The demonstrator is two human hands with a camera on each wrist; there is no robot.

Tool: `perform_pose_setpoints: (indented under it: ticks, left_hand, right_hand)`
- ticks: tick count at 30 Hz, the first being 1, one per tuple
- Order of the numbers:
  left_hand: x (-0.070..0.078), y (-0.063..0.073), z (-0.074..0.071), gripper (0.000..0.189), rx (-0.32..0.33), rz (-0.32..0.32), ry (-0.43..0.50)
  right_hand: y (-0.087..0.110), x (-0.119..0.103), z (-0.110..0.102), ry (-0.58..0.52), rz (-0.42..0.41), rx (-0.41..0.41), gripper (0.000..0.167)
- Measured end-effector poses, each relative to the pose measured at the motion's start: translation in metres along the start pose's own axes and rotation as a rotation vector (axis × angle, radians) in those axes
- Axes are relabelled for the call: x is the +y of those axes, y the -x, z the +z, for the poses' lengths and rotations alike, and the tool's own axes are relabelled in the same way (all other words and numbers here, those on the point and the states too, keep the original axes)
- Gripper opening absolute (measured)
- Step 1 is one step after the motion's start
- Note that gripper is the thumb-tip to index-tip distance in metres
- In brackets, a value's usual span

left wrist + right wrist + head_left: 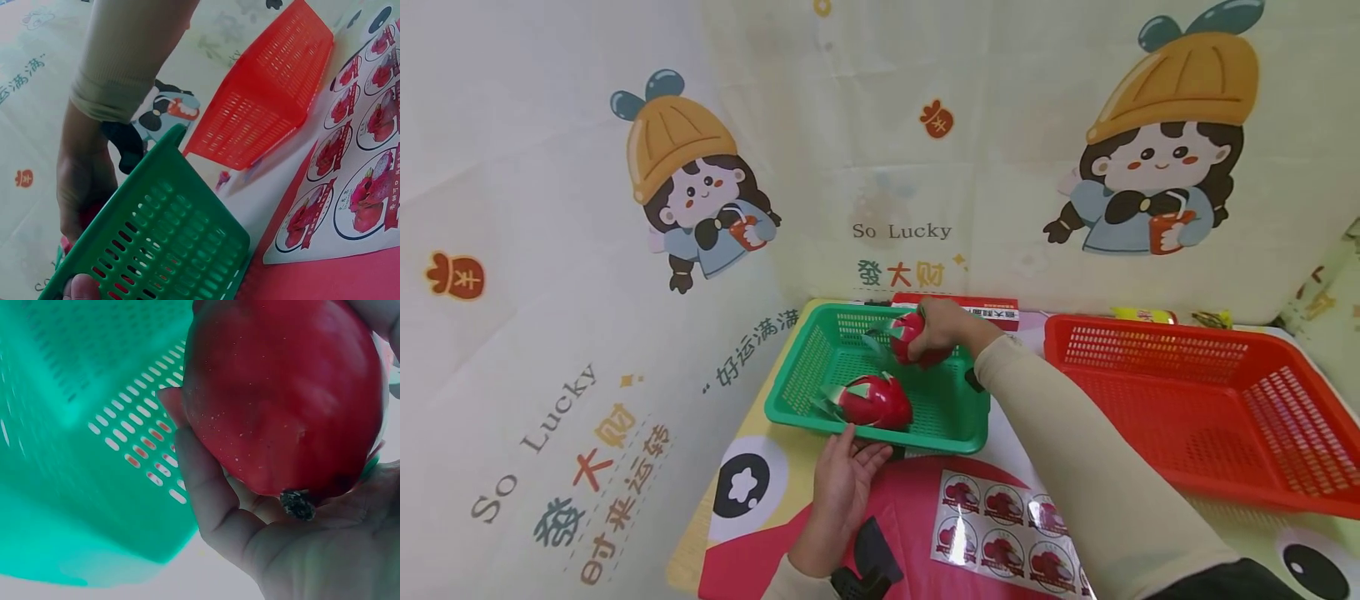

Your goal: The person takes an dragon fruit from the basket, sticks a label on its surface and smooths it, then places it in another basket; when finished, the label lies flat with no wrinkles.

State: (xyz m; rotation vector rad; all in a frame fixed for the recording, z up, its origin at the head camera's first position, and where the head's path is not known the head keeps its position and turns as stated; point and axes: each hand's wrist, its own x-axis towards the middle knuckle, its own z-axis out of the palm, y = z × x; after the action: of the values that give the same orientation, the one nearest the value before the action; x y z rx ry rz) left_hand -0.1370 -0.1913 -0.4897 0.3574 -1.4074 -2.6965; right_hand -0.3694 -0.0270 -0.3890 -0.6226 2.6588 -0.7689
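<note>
In the head view my right hand (946, 323) grips a dragon fruit (907, 333) over the back of the green basket (981, 429). The right wrist view shows my fingers wrapped round its smooth red skin (281, 400), its dark stem end facing the camera. A second dragon fruit (874, 402), red with green-tipped scales, lies in the basket near the front wall. My left hand (842, 483) is palm up at the basket's front rim, thumb on the rim and fingers below it. Up close, its thumb (84, 287) shows against the green rim (119, 203).
To the right stands a larger red basket (1157, 408). A sheet of round dragon fruit stickers (1000, 529) lies in front of the green basket. Behind it is a red box (1000, 310), and a yellow packet (1142, 315) lies behind the red basket.
</note>
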Motion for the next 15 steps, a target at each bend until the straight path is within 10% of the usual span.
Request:
perform_pose_setpoints:
  ticks: [15]
  left_hand:
    - [0.000,-0.004,0.001,0.043,0.026,-0.008,-0.003]
  right_hand:
    - [0.035,0.000,-0.033,0.018,-0.089,0.061,0.079]
